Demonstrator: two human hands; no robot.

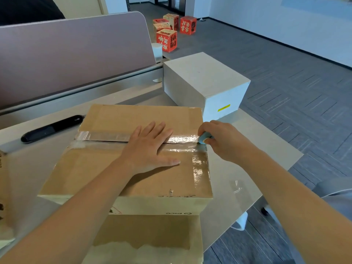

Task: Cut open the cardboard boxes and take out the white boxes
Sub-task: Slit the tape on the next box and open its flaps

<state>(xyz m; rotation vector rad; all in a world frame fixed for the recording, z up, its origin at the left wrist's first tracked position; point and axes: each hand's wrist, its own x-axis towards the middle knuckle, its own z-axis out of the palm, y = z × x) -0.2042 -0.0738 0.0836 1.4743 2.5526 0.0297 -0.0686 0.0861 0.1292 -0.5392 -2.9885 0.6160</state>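
You had one taped cardboard box [133,155] on the tabletop [247,149], one white box [205,82] behind it, and one blue cutter [203,139]. One black case [51,128] lay to the left. On the floor stood five red cartons [167,40]. Both hands, left [150,149] and right [224,140], were in view.

I'm looking at an office: a desk [247,126] with a padded divider screen [76,54] along its far edge, grey carpet tiles [295,77], white walls [266,12].
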